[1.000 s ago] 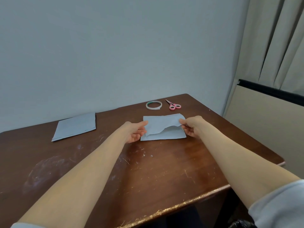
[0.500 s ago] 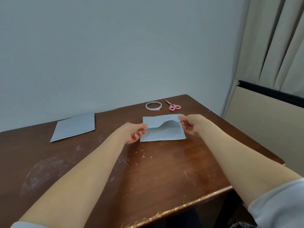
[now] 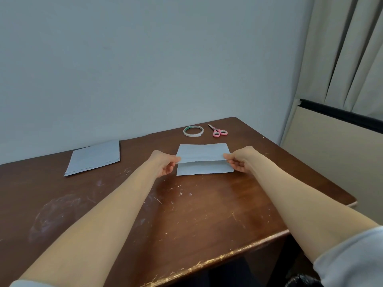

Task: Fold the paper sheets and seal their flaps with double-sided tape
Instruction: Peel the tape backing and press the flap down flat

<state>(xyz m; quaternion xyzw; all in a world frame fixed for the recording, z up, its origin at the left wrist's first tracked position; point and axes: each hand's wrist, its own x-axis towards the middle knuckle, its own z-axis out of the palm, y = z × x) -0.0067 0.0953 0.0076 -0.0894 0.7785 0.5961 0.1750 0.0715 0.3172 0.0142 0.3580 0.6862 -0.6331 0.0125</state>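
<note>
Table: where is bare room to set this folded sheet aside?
Bare wood between the paper stack and the left hand, and the near table in front of the folded sheet. Crowded behind it: tape roll and scissors.

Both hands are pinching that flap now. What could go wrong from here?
1. The left hand and right hand pinch only the end corners of the flap on the folded sheet; an uneven pull could set the crease crooked.
2. The tape roll lies beyond the sheet, beside the scissors; letting go to reach it may let the flap spring open.
</note>
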